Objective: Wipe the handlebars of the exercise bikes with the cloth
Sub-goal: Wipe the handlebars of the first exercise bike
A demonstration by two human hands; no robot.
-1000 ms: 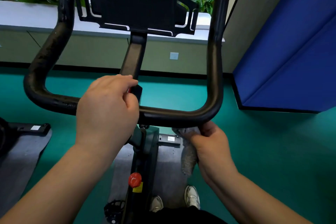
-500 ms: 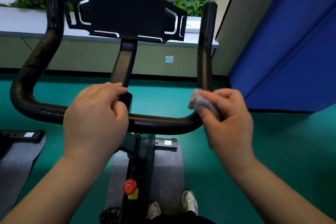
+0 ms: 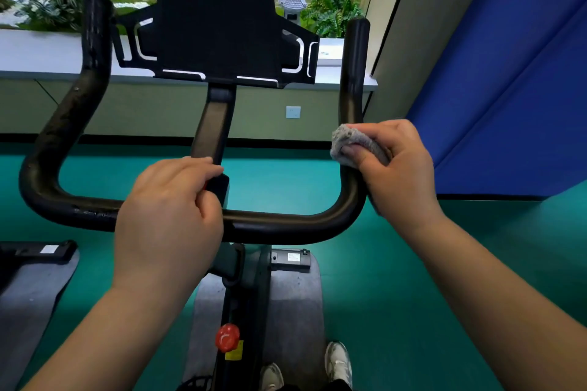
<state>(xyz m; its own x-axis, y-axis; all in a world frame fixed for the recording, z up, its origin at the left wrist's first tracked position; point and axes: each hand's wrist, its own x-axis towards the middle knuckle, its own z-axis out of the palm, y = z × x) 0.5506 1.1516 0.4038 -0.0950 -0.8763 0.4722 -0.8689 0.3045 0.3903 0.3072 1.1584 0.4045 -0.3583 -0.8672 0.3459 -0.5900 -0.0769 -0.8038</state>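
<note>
Head view: black U-shaped handlebars (image 3: 286, 225) are seen across the middle of the frame, cross bar low, two uprights rising to upper left and upper right. Left upright looks scuffed and dull; right upright is smoother, with a sheen.

A grey, fuzzy cloth (image 3: 352, 140) is bunched at centre right, wrapped against the right upright just above its lower bend. It is gripped by the right hand (image 3: 397, 168), fingers and thumb curled round cloth and bar together.

The left hand (image 3: 168, 219) is closed over the cross bar at frame centre, fingers curled, next to the stem (image 3: 212, 127). A small bit of red is visible under the fingertips; what it belongs to cannot be told.

A black tablet holder (image 3: 216, 25) with white trim lines is mounted on the stem, upper centre.

A red knob (image 3: 227, 337) with a yellow label under it is seen on the frame at bottom centre. Text on the yellow label is not readable. A white sticker on the black floor stabiliser (image 3: 290, 259) below the bar is also too small to read.

A grey mat (image 3: 295, 301) is laid under the bike on the green floor (image 3: 397, 311). White shoes (image 3: 338, 362) are seen at the bottom edge. A blue panel (image 3: 508, 89) fills the right side.
</note>
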